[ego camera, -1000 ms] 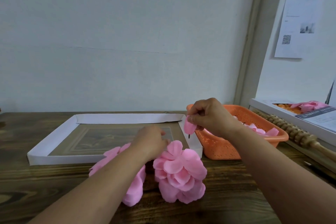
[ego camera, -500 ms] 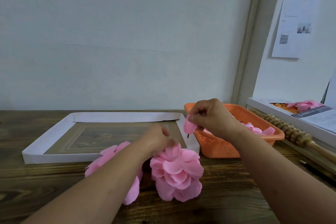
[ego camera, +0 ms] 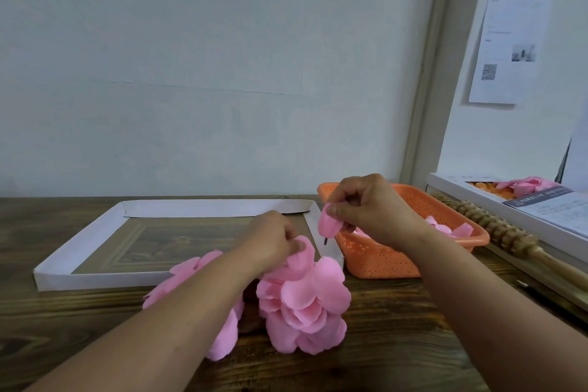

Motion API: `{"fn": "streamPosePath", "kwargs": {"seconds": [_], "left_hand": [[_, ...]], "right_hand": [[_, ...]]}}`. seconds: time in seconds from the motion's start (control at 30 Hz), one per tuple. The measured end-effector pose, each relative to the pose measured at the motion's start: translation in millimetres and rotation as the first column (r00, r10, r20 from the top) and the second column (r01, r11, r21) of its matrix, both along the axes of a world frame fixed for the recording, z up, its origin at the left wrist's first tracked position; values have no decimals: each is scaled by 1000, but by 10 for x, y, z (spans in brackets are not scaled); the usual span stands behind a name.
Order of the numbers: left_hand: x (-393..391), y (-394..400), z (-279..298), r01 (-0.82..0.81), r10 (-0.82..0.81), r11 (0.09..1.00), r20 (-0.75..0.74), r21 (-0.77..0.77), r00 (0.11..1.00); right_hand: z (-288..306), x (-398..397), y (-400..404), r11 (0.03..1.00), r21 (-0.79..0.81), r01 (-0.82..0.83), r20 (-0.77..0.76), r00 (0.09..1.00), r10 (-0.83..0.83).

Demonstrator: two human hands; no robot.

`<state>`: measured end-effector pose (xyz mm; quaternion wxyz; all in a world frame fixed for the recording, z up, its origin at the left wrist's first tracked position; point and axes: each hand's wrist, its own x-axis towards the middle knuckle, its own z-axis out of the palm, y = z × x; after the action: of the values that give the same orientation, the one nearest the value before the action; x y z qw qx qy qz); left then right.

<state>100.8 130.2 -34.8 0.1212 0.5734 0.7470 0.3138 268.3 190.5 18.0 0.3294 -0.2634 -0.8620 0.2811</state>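
Observation:
A cluster of pink fabric petals (ego camera: 302, 302) stands on the wooden table (ego camera: 381, 360) in front of me. My left hand (ego camera: 272, 240) pinches the top petals of this cluster. Partly under my left forearm lies a second pink petal cluster (ego camera: 191, 270). My right hand (ego camera: 372, 210) is raised just right of the left one and pinches a single pink petal (ego camera: 327, 226), with a thin dark pin or stem poking out below it.
An orange perforated basket (ego camera: 381, 261) holding loose pink petals sits at the right. A flat white-rimmed tray (ego camera: 82, 242) lies behind the clusters. A wooden roller stick (ego camera: 496, 229) and a white box (ego camera: 509, 210) with papers and petals lie far right. A wall stands close behind.
My left hand has settled onto the top of the front cluster and grips its petals. My right hand keeps the single petal in nearly the same spot.

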Motion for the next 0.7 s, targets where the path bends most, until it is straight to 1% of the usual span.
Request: {"fn": "streamPosePath", "kwargs": {"seconds": [0.03,0.1,0.17,0.2,0.23,0.4,0.57,0.63,0.7], "left_hand": [[-1,-12,10,-3,3,1000,28,17,1000],[-6,-43,10,-14,6,999,163,46,987],[-8,-78,-7,-26,4,998,356,57,934],[-12,-90,-17,-25,-2,998,427,58,904],[-18,-99,-29,-23,-7,998,465,59,885],[-82,-106,-47,-51,25,998,470,43,882],[-37,-116,-25,-92,76,995,390,24,918],[-24,-139,-15,-80,66,996,368,24,928],[-29,-177,-1,-35,31,999,331,6,943]], "right_hand": [[0,13,-4,1000,-6,-3,-10,1000,3],[-8,28,-9,999,-29,-17,-48,999,15],[-25,22,-12,997,-61,-36,-86,996,31],[-36,12,-12,996,-74,-44,-96,995,37],[-49,3,-14,995,-83,-51,-98,994,43],[-103,-3,16,994,-91,-54,-101,994,45],[-125,-6,49,994,-93,-63,-123,991,51],[-122,-14,58,994,-92,-62,-115,992,51],[-122,-23,60,994,-89,-64,-111,992,53]]}}
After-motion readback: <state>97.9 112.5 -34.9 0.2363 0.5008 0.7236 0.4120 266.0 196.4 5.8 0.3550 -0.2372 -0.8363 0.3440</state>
